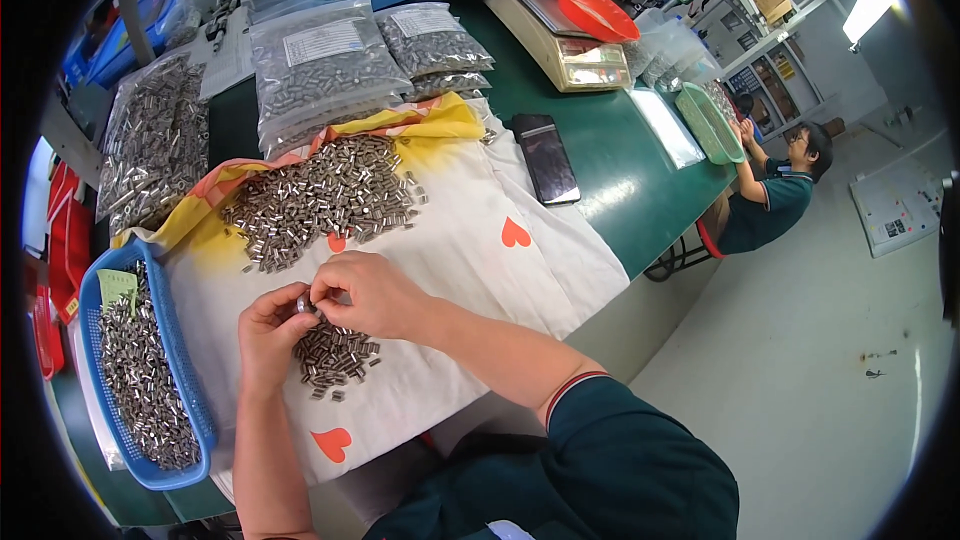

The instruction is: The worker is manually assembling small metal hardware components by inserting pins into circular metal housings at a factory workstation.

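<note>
My left hand [268, 332] holds a small shiny metal cylinder [304, 306] between thumb and fingers. Close against it, my right hand [368, 292] is closed in a pinch; whatever its fingertips grip is too small and hidden to name. Just below both hands lies a small pile of metal cylinders [335, 355] on a white cloth [440, 390] printed with red hearts. Beyond them spreads a larger heap of similar cylinders [325, 195], reaching the cloth's yellow folded edge.
A blue basket [205, 420] full of cylinders stands at the left. Bags of metal parts [320, 60] line the back. A phone [545, 160], a scale [545, 35] with a red tray [597, 12], and a green basket [710, 125] sit rightward. Another person [775, 200] is seated beyond.
</note>
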Motion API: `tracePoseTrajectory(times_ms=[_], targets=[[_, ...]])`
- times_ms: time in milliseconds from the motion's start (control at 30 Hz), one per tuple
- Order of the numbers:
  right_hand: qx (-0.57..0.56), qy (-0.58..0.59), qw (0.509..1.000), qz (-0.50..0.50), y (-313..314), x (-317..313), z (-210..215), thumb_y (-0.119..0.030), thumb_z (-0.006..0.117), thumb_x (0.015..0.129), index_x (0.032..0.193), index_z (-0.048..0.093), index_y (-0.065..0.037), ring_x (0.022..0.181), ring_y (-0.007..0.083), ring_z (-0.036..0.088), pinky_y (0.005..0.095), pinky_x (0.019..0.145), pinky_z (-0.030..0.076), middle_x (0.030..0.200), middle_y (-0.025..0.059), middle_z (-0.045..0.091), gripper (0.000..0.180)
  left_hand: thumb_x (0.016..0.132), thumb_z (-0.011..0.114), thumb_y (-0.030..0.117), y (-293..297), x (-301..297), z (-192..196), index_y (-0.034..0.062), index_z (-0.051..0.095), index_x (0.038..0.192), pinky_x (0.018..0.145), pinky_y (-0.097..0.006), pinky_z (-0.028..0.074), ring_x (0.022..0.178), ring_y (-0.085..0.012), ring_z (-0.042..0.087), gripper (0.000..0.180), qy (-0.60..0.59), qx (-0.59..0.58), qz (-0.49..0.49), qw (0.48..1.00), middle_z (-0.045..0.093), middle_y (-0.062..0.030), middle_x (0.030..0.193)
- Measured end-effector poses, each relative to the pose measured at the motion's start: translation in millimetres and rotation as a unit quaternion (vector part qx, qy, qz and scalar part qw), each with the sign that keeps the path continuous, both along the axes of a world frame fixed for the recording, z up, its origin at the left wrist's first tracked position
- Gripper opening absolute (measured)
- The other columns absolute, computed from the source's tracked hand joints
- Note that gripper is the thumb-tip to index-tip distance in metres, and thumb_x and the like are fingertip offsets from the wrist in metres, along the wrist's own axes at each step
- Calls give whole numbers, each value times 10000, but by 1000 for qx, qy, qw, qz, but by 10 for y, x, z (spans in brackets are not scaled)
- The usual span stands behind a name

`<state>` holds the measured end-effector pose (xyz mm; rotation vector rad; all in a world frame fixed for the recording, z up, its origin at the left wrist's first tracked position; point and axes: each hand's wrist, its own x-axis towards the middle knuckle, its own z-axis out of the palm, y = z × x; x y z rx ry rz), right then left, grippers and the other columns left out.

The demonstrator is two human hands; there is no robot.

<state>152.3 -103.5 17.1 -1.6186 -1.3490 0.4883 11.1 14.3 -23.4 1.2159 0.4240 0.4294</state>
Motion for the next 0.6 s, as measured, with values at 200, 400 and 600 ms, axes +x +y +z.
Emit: tracePoseTrajectory(times_ms=[200,400,600], targets=[[66,-150,984,-73,40,-126,-74,-68,607,680,712,554,-44,696,249,543,339,608,446,708,71,570,66,684,637,-103,-11,27,-5,-28,572,1026,682,-200,482,739,-96,571,356,39,11,21,999,617,-67,886],[40,-44,998,-4,-40,10,4,-92,611,687,724,567,-31,691,255,562,327,626,454,719,92,586,83,684,644,-96,-23,25,18,-34,574,1022,705,-213,484,775,-103,579,350,12,14,2,1000,617,-70,899],[-132,210,969,26,-5,57,44,-76,630,727,798,601,-25,655,100,549,244,597,442,694,15,590,93,672,669,-71,-39,-70,85,-42,583,1007,730,-231,483,803,-116,581,347,43,8,-49,998,617,-75,913]])
